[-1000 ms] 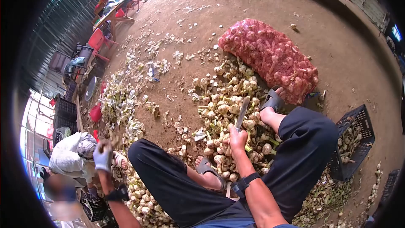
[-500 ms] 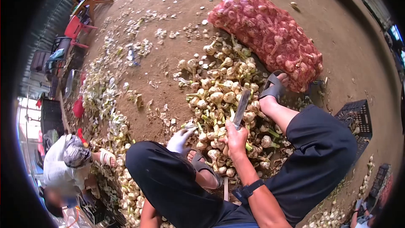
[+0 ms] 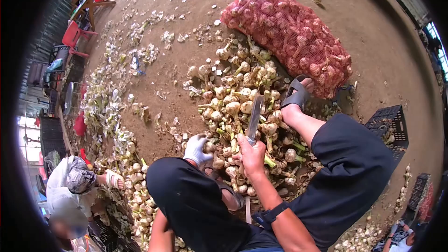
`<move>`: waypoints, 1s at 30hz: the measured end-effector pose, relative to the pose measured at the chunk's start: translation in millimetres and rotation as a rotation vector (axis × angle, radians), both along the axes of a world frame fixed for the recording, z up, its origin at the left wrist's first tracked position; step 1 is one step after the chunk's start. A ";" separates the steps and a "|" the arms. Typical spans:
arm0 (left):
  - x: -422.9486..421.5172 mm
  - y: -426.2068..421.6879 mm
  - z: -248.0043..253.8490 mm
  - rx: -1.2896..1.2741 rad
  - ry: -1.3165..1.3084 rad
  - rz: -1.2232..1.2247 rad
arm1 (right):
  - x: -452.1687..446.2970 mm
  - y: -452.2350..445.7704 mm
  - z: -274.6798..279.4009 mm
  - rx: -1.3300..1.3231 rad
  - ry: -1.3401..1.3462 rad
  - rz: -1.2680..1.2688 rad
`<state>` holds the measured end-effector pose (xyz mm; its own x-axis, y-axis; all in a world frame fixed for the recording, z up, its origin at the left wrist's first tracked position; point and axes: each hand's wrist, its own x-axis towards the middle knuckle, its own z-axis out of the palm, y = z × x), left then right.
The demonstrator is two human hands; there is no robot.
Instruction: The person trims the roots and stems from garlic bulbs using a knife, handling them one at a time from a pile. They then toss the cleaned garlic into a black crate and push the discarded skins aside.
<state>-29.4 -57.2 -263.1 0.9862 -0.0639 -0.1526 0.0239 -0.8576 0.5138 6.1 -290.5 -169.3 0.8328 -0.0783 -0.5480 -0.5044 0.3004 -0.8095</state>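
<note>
A pile of garlic bulbs (image 3: pixel 233 108) with stalks lies on the dirt floor between my feet. In the white-gloved left hand (image 3: pixel 197 150), the fingers curve round a garlic bulb (image 3: pixel 209 148) at the pile's near left edge. My bare right hand (image 3: pixel 252 156) is closed on a knife (image 3: pixel 255 120). Its broad metal blade points away from me, over the middle of the pile. The knife's handle is mostly hidden in the fist.
A full red mesh sack of garlic (image 3: pixel 289 32) lies beyond my right foot. A black crate (image 3: pixel 388 129) stands at right. Peelings (image 3: pixel 109 107) and more bulbs (image 3: pixel 142 200) spread along the left, where another person (image 3: pixel 70 186) sits. A red chair (image 3: pixel 74 35) is farther back.
My gloved left hand has shifted slightly up and is now curled round a bulb. The knife stays in my right hand, its blade more upright in view. The camera view has shifted a little.
</note>
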 end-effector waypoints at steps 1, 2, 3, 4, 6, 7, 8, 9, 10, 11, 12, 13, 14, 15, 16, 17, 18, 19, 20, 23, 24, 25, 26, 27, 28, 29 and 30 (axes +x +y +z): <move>1.2 13.5 2.4 -0.118 0.060 0.156 | -0.4 -0.7 6.0 0.018 -0.014 -0.004; -0.2 30.0 -2.8 -0.368 0.080 0.395 | -0.7 -0.7 13.3 0.025 -0.017 -0.001; 8.9 48.8 -1.2 -0.694 0.118 0.480 | -0.5 -0.1 21.7 0.035 -0.023 0.005; 17.4 56.2 31.2 -0.872 0.085 0.496 | -0.6 0.5 32.9 0.030 -0.079 0.005; 33.0 79.9 91.7 -1.143 0.049 0.419 | -0.9 0.3 55.0 -0.081 -0.193 0.050; 37.8 81.5 128.9 -1.064 0.024 0.466 | -2.2 -0.3 63.3 -0.141 -0.260 0.088; 40.6 79.5 166.7 -1.041 0.024 0.453 | -2.4 1.7 58.1 -0.220 -0.344 0.126; 41.8 74.9 201.8 -1.019 0.027 0.439 | -4.1 3.3 67.2 -0.256 -0.420 0.124; 41.8 69.9 232.1 -1.097 0.007 0.382 | -4.7 2.3 87.4 -0.326 -0.520 0.138; 38.5 50.6 269.6 -1.000 -0.058 0.375 | -6.7 -0.4 109.0 -0.400 -0.616 0.147; 36.2 43.2 292.9 -0.894 -0.073 0.326 | -9.6 -0.5 120.5 -0.413 -0.644 0.168; 33.7 35.5 313.7 -0.788 -0.085 0.279 | -12.7 -1.7 132.5 -0.444 -0.717 0.193; 29.6 18.1 339.6 -0.697 -0.043 0.222 | -14.9 -5.5 147.2 -0.466 -0.831 0.213; 26.2 3.7 350.2 -0.658 -0.064 0.148 | -16.2 -9.4 159.2 -0.492 -0.943 0.233; 18.3 -13.4 359.7 -0.655 -0.017 0.153 | -18.1 -11.7 164.5 -0.502 -1.024 0.253; 10.1 -25.7 363.9 -0.654 0.031 0.158 | -18.2 -14.5 172.4 -0.525 -1.114 0.282; 9.9 -19.5 351.7 -0.565 -0.014 -0.060 | -19.5 -16.4 176.1 -0.521 -1.168 0.290; 4.0 -33.7 354.3 -0.597 -0.002 -0.066 | -21.0 -18.6 178.8 -0.517 -1.220 0.298; -1.9 -47.9 356.9 -0.629 0.011 -0.071 | -22.6 -22.0 182.5 -0.539 -1.261 0.300; -5.3 -62.4 333.7 -0.867 0.181 0.160 | -25.1 -27.3 172.6 -0.571 -1.309 0.316; -7.2 -65.7 328.1 -0.877 0.154 0.110 | -24.4 -29.7 170.0 -0.572 -1.310 0.327; -9.7 -67.1 321.9 -0.886 0.126 0.060 | -23.9 -31.5 167.9 -0.574 -1.308 0.327; -14.2 -65.9 313.0 -0.983 0.155 0.057 | -23.7 -33.0 166.2 -0.589 -1.303 0.330; -16.0 -64.9 304.6 -0.985 0.161 0.056 | -23.5 -34.0 163.7 -0.604 -1.297 0.333; -17.1 -63.8 296.0 -0.988 0.146 0.069 | -22.6 -32.7 157.7 -0.588 -1.304 0.317; -18.4 -62.2 287.2 -0.991 0.132 0.081 | -22.0 -31.7 151.9 -0.592 -1.299 0.320; -21.6 -58.7 277.6 -0.844 0.063 0.047 | -22.0 -31.0 146.1 -0.609 -1.287 0.329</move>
<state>-51.0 -115.9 14.5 0.9819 -0.1407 -0.1270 0.1001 -0.1840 0.9778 -15.9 -321.5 -23.1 0.7376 0.2654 0.6209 0.6738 -0.2301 -0.7021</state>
